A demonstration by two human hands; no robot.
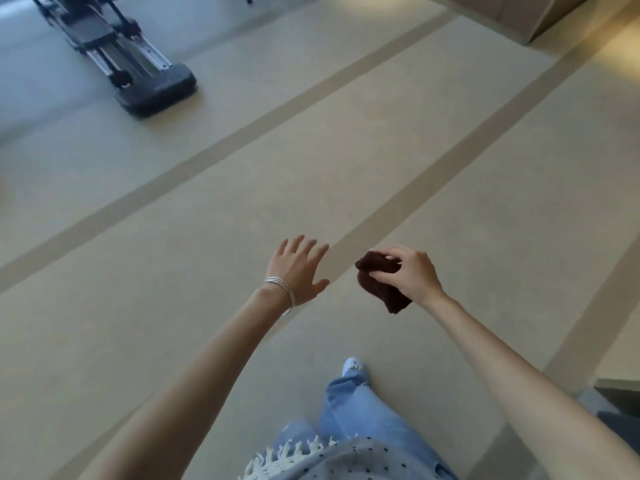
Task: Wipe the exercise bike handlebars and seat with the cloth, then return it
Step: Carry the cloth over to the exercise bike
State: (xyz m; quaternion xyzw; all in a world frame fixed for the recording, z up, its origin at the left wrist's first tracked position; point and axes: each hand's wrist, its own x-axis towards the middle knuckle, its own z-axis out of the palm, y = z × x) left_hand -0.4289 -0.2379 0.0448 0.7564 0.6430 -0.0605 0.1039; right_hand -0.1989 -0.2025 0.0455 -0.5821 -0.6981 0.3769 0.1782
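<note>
My right hand [412, 271] is shut on a small dark brown cloth [382, 284], bunched up and hanging below my fingers above the floor. My left hand [299, 268], with thin silver bangles at the wrist, is held out beside it with fingers spread and nothing in it; a gap separates it from the cloth. No bike handlebars or seat show in this view. At the top left stands a black exercise machine [117, 50], of which only the rear rails and base are visible.
The beige floor [173, 254] carries darker diagonal stripes. My leg in blue jeans and a light shoe [355, 370] steps forward at the bottom. A tan wall or cabinet base [519, 15] sits at the top right, and a dark object [616, 410] at the right edge.
</note>
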